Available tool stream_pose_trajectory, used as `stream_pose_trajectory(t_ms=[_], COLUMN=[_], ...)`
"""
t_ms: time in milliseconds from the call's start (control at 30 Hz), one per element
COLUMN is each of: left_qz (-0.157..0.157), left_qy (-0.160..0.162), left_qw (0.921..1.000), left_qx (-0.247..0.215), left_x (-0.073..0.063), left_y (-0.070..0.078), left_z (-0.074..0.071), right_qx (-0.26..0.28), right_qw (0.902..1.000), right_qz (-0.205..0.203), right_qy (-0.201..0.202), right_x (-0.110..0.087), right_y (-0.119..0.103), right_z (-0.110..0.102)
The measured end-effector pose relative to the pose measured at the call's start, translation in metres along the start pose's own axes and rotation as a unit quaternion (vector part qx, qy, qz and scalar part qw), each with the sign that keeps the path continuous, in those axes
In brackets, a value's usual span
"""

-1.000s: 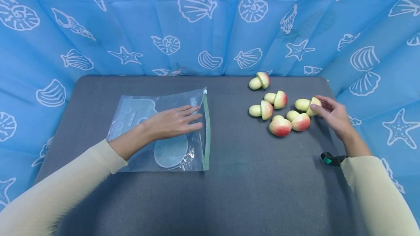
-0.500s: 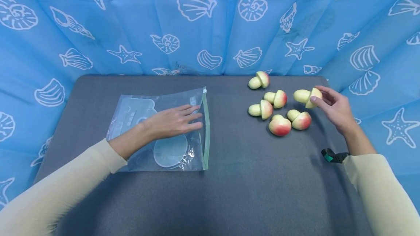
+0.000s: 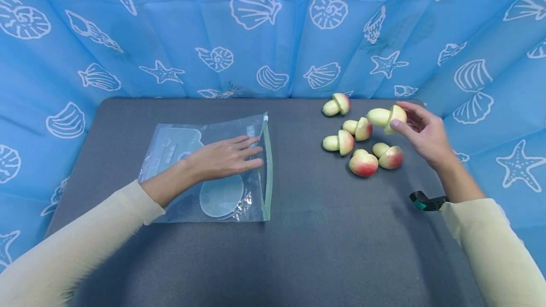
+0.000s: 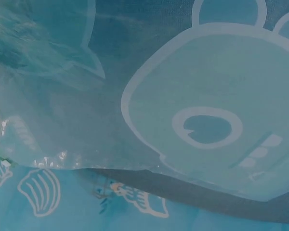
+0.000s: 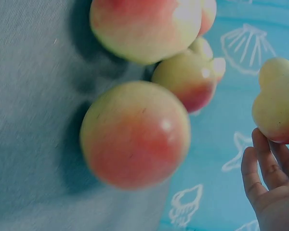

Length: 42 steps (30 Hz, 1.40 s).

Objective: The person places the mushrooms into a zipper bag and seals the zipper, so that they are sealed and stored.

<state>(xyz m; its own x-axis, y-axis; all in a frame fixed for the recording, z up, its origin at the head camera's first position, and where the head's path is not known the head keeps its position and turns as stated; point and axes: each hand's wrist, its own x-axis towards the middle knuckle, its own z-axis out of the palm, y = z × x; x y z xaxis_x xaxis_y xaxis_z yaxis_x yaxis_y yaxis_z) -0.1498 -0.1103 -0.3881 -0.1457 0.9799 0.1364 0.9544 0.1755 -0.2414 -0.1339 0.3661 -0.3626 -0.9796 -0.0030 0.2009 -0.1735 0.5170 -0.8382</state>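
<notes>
My left hand [image 3: 222, 158] lies flat with straight fingers on a clear plastic zip bag [image 3: 222, 198], its fingertips near the bag's green zip edge. Close up in the left wrist view, the bag [image 4: 221, 72] shows a pale printed bear. My right hand [image 3: 426, 136] pinches a pale yellow toy mushroom [image 3: 376, 117] by its cap, thumb in front and fingers behind. In the right wrist view that mushroom [image 5: 279, 108] sits at the fingertips, red tint on its cap. Below and left of it several similar mushrooms [image 3: 364, 163] lie on the table.
The dark grey table [image 3: 332, 250] ends at the back against a blue curtain [image 3: 294, 27] with white seashell prints. One mushroom [image 3: 337, 104] lies apart by the back edge. A black strap [image 3: 428, 201] sticks out at the right wrist.
My right hand has raised the mushroom off the table, away from the others, and carried it slightly left and farther back. The left hand and the bag stay put.
</notes>
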Motion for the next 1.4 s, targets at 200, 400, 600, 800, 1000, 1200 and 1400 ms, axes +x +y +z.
stream_pose_trajectory(t_ms=[200,400,600,800,1000,1200,1400], left_qz=[0.000,-0.002,-0.003,-0.003,-0.003,-0.003,-0.002], left_qy=[-0.001,-0.004,-0.011,-0.007,-0.014,-0.013,-0.010], left_qw=[1.0000,0.9999,0.9999,1.0000,0.9999,0.9999,0.9999], left_qx=[0.000,-0.009,-0.008,-0.004,-0.004,-0.006,-0.006], left_x=[0.000,0.001,0.001,0.001,0.002,0.002,0.003], left_y=[0.001,0.001,0.001,0.001,0.001,0.001,0.001], left_z=[-0.001,-0.001,0.000,-0.002,-0.001,-0.001,-0.001], right_qx=[0.034,0.037,0.037,0.034,0.030,0.039,0.020], right_qw=[0.9985,0.9952,0.9902,0.9870,0.9861,0.9830,0.9789], right_qz=[-0.039,-0.074,-0.107,-0.117,-0.106,-0.094,-0.098], right_qy=[-0.021,-0.052,-0.082,-0.105,-0.124,-0.152,-0.178], right_x=[-0.001,-0.002,-0.006,-0.008,-0.008,-0.011,-0.014], right_y=[-0.018,-0.030,-0.041,-0.049,-0.052,-0.055,-0.058], right_z=[0.014,0.029,0.046,0.059,0.079,0.097,0.114])
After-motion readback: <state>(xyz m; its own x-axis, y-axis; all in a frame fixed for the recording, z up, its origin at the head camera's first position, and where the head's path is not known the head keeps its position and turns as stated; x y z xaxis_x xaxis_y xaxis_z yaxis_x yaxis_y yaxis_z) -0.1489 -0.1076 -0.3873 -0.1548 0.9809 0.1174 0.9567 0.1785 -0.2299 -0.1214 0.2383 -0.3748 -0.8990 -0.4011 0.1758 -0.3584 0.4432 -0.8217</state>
